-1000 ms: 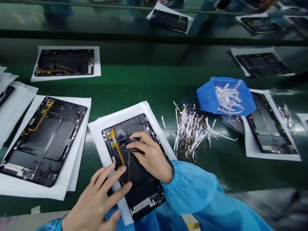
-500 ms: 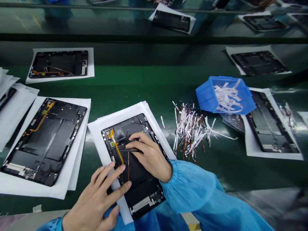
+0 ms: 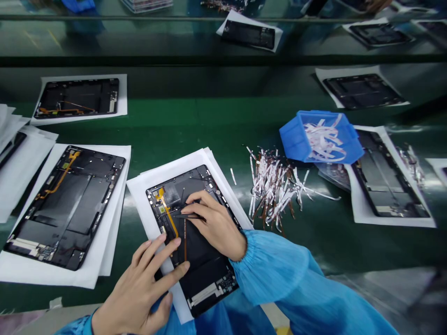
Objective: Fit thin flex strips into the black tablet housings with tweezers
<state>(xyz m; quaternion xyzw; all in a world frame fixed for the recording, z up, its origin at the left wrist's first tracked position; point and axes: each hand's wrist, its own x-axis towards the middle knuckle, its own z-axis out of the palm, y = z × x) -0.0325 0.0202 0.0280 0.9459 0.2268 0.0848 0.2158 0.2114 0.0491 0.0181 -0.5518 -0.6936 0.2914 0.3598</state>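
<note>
A black tablet back housing (image 3: 202, 270) lies tilted on white sheets (image 3: 223, 177) in front of me. Along its left side runs an orange flex cable (image 3: 169, 216), and a thin brown strip (image 3: 185, 239) lies near it. My right hand (image 3: 219, 225) rests over the housing, fingers pinched round dark tweezers (image 3: 186, 216). The tweezers' tips point left, close to the upper end of the brown strip; whether they grip it I cannot tell. Fingers spread, my left hand (image 3: 139, 284) reaches over the left edge, with fingertips at the orange cable's lower end and by the brown strip.
Loose white and brown strips (image 3: 274, 190) lie in a pile to the right, near a blue bin (image 3: 291, 139) of similar strips. Another housing (image 3: 80, 200) sits at left on paper, one (image 3: 387, 172) at right. More housings lie at the back.
The view has shifted slightly. Both hands and the tweezers keep nearly the same place on the housing.
</note>
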